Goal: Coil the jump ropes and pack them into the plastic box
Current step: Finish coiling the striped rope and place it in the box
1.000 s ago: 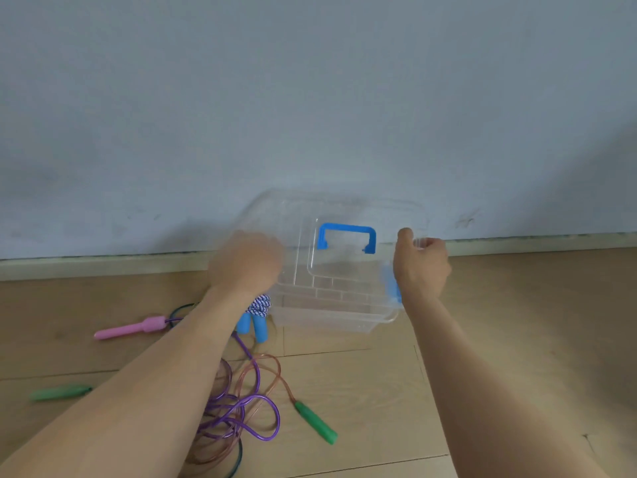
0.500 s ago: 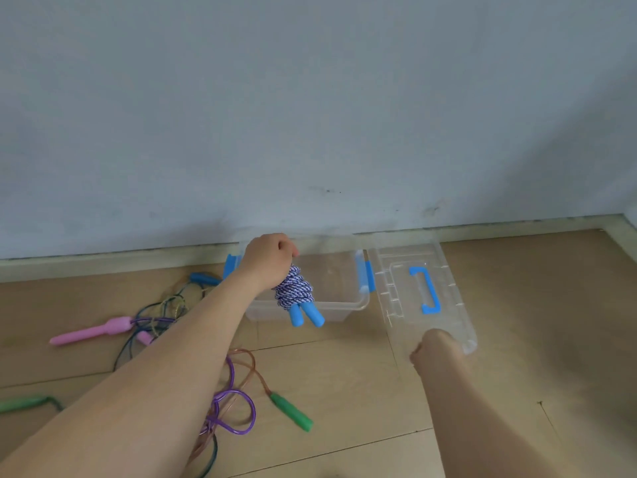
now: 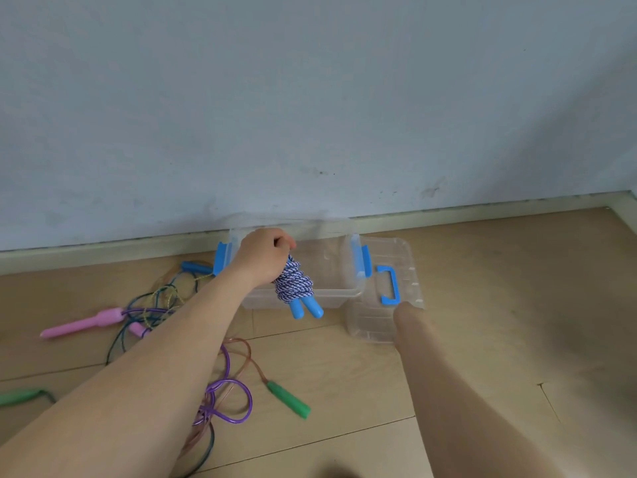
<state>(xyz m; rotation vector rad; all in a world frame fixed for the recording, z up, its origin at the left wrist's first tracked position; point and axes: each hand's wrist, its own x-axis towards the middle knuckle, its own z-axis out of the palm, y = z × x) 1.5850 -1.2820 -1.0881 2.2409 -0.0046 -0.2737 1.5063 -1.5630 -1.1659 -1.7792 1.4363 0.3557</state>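
Floor (image 3: 344,381) lot, packing under way
Loose ropes (image 3: 103,317) tangled; your left hand (image 3: 265,257) clenches the coiled blue-white rope (image 3: 294,286) over the open plastic box (image 3: 337,298) front rim; lid (image 3: 372,322) just beside; your right hand hidden behind its forearm, grip cannot be told

The coiled rope (image 3: 294,286) was braided blue and white, with plain blue handles. The box (image 3: 331,267) and lid (image 3: 372,322) were clear, trimmed in blue. Elsewhere were a pink handle (image 3: 82,324), a green handle (image 3: 287,403) and a purple cord (image 3: 251,405). The floor (image 3: 482,305) was pale wood, the wall (image 3: 310,98) grey-blue.
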